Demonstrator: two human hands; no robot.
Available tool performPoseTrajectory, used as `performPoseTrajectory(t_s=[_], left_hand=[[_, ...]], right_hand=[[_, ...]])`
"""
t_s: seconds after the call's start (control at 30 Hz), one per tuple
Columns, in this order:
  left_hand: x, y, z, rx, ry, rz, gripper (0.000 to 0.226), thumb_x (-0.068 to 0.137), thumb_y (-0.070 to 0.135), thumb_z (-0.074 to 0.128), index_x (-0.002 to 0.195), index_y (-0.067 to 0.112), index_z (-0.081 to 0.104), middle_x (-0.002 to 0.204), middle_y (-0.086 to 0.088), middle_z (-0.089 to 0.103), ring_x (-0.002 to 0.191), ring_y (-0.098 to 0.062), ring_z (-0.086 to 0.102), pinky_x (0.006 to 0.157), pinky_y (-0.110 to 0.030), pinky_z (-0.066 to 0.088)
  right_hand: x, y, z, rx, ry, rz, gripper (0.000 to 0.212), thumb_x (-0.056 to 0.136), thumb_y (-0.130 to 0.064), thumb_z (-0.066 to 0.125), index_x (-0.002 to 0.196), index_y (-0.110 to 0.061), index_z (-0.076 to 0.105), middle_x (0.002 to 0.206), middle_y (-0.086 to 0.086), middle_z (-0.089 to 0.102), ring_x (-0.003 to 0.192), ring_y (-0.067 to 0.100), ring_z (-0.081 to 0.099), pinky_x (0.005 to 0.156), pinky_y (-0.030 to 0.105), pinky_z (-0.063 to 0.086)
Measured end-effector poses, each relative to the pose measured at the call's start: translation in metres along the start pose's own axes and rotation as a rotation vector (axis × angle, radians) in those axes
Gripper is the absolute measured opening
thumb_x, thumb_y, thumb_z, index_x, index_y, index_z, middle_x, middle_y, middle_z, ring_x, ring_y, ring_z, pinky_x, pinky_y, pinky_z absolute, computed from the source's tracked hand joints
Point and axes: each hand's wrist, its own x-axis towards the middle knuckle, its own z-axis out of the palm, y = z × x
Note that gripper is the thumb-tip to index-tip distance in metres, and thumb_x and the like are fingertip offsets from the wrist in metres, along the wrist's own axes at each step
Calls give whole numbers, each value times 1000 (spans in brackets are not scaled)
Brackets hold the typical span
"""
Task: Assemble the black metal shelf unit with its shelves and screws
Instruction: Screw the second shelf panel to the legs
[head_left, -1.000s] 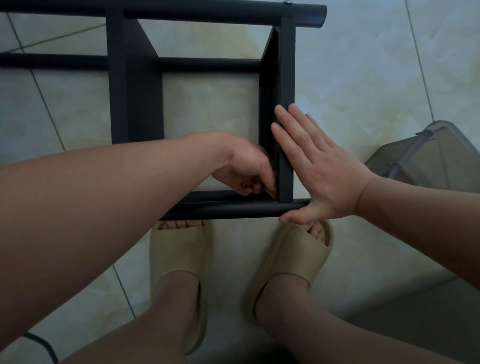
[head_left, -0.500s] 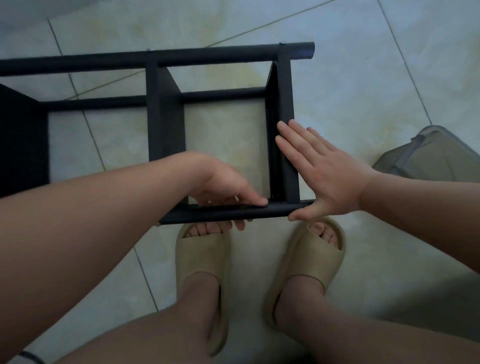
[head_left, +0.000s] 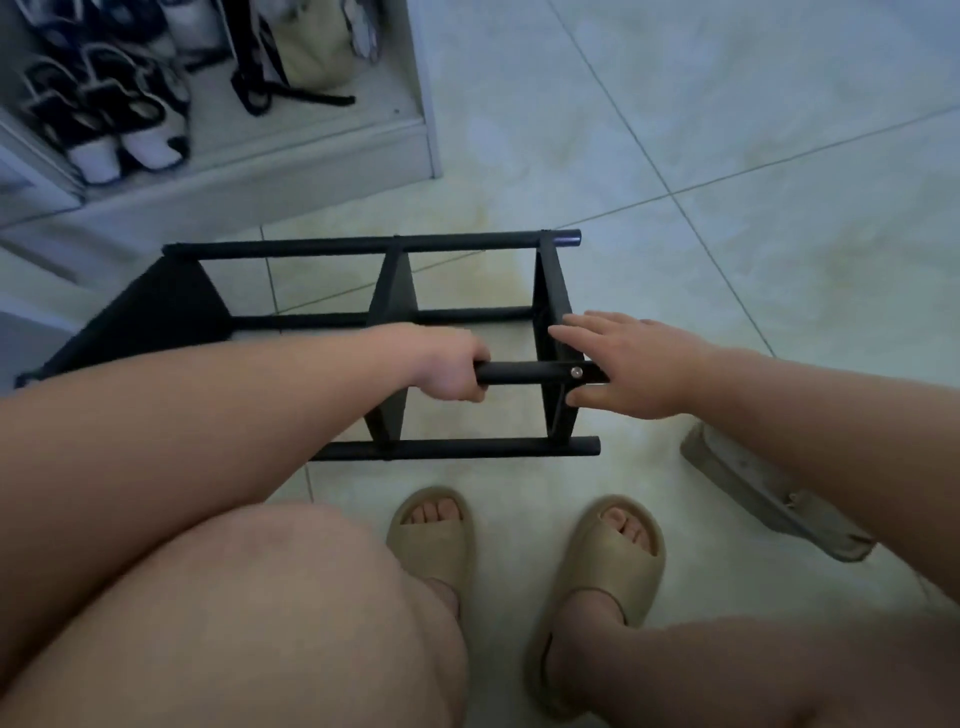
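The frame (head_left: 467, 448) lies on the floor (head_left: 727, 156) beyond your slippers (head_left: 431, 540). Your left hand (head_left: 449, 371) grips its top tube (head_left: 519, 372); your right hand (head_left: 639, 364) lies flat, fingers straight, on its right end. Shoe cabinet (head_left: 311, 156) far left, grey container (head_left: 753, 493) near right.

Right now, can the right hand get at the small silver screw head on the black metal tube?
Probably yes: the small silver screw head sits uncovered beside the right hand; the left hand grips the black metal tube further left.

Black metal shelf unit (head_left: 395, 306) lies sideways on floor.
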Motion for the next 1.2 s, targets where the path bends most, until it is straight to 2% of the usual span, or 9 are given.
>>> performPoseTrajectory(t_s=[0.1, 0.2, 0.3, 0.4, 0.57, 0.77, 0.9, 1.07, 1.2], left_hand=[[-19, 2, -41, 95, 99, -19, 23, 97, 34, 60, 116, 21, 61, 112, -2, 63, 106, -26, 59, 92, -37, 47], [-39, 8, -67, 80, 199, -12, 37, 95, 28, 64, 131, 21, 58, 125, -4, 58, 113, -29, 56, 96, -37, 46], [-50, 21, -68, 22, 298, 60, 39, 93, 18, 67, 131, 23, 57, 131, -4, 58, 114, -27, 55, 93, -37, 44], [-58, 37, -59, 14, 338, 132, 36, 97, 19, 63, 132, 23, 58, 124, -3, 62, 106, -23, 55, 84, -31, 38], [-72, 43, -58, -87, 369, 141, 40, 99, 21, 60, 139, 22, 56, 126, -3, 61, 112, -25, 55, 87, -30, 38], [-75, 18, -62, -102, 286, 81, 40, 96, 26, 63, 136, 24, 59, 110, 2, 60, 101, -22, 54, 91, -34, 43], [-56, -1, -54, -122, 273, 43, 33, 97, 23, 61, 130, 17, 62, 119, -6, 65, 103, -26, 59, 95, -36, 47], [-24, -20, -49, -140, 348, 8, 28, 100, 21, 57, 127, 21, 60, 117, -3, 62, 108, -25, 56, 87, -31, 41], [2, -36, -48, -157, 438, -60, 14, 101, 26, 51, 110, 36, 55, 109, 6, 62, 104, -23, 56, 91, -40, 44]], right_hand=[[-22, -3, -18, 96, 111, 35, 73, 100, -51, 53, 161, -30, 18, 168, -6, 19, 154, 19, 16, 122, 42, 24], [-39, -6, -30, 190, 147, 83, 77, 99, -50, 56, 162, -32, 15, 168, -8, 18, 154, 18, 15, 123, 40, 23], [-53, -12, -41, 259, 172, 124, 81, 99, -49, 58, 162, -31, 12, 169, -8, 15, 155, 17, 12, 124, 39, 21], [-58, -21, -47, 262, 210, 164, 80, 98, -49, 58, 162, -29, 15, 169, -4, 16, 155, 20, 10, 124, 41, 18], [-59, -26, -56, 251, 341, 220, 76, 96, -53, 57, 160, -29, 24, 168, -2, 19, 156, 22, 7, 126, 44, 11], [-46, -42, -49, 199, 308, 167, 81, 97, -56, 54, 162, -28, 15, 171, 1, 5, 156, 23, -8, 126, 46, 3], [-23, -47, -40, 181, 241, 157, 84, 98, -60, 49, 162, -27, 7, 171, 1, -3, 156, 25, -13, 127, 45, 0], [12, -48, -35, 217, 196, 147, 85, 99, -61, 45, 163, -25, 1, 170, 3, -11, 156, 25, -17, 127, 42, -3], [41, -46, -32, 213, 242, 165, 86, 101, -61, 41, 163, -21, -3, 169, 7, -15, 155, 28, -19, 127, 43, -3]])
